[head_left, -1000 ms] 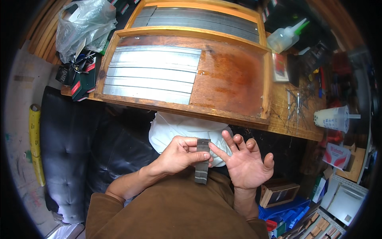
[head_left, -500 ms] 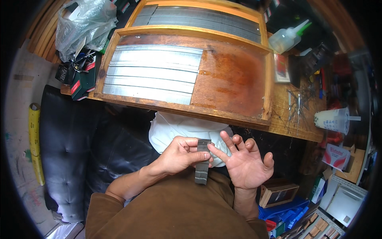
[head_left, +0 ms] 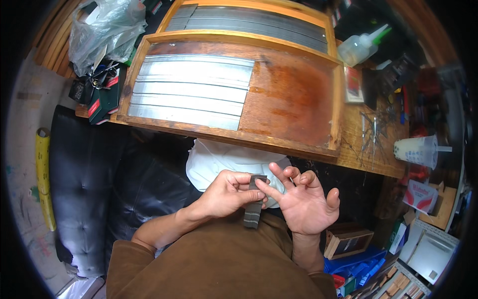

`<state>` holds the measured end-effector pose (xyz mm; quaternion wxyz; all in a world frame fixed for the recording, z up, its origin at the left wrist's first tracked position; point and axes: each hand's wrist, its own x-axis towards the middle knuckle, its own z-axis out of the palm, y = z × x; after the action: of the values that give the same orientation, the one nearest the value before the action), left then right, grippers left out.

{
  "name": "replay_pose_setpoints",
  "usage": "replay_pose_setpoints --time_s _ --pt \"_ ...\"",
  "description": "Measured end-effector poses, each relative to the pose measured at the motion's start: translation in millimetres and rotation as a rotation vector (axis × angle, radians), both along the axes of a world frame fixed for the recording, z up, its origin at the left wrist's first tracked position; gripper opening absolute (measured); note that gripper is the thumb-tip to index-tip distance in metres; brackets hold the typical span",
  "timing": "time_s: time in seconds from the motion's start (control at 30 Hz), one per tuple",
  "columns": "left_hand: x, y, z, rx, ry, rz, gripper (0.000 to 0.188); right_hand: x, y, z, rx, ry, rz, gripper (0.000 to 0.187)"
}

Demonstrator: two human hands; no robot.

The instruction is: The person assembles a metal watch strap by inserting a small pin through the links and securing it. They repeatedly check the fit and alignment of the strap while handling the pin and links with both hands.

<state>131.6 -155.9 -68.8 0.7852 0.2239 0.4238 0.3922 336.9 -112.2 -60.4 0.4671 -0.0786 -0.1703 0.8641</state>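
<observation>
Held piece: one dark grey banded strip, which we find in front of the wearer's brown shirt, short of the table edge; it stands lengthwise, upper end tipped slightly right. Whether it is a single part or several stacked, we cannot tell.
Left hand: thumb and fingers pinched narrow about the strip, thumb laid across its face.
Right hand: palm up, fingers spread wide, thumb out to the right, grasping nothing; the leftmost fingertip meets or overlies the strip's upper part, and we cannot tell which.
Front tray: wooden, shallow, rimmed; we record silver strips laid in rows over its left part, with stained reddish-brown wood bare at right.
Rear tray: wooden, just behind the first, containing grey strips.
Table, left end: a clear plastic bag, with dark green and red boxes just below it.
Table, right end: a translucent squeeze bottle with a green tip, thin metal tools, and a lidded cup with a straw.
Beneath table edge: white cloth, behind the hands.
Seat side: black tufted upholstery; we note a yellow tube at far left.
</observation>
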Motion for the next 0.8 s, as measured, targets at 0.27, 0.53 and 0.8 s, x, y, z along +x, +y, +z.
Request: replay_pose_setpoints --time_s 0.27,0.53,0.8 --pt "-3.6 2.5 0.3 -0.041 0.039 -0.013 0.025 8.9 3.6 -2.2 0.076 0.076 0.01 0.063" --pt "-2.8 1.2 4.3 -0.036 -0.017 0.017 0.026 9.9 4.8 -3.4 0.017 0.099 -0.025 0.062" --pt "-1.0 -1.4 0.4 -0.032 -0.018 0.008 0.023 8.7 4.8 -6.4 -0.004 0.102 -0.028 0.061"
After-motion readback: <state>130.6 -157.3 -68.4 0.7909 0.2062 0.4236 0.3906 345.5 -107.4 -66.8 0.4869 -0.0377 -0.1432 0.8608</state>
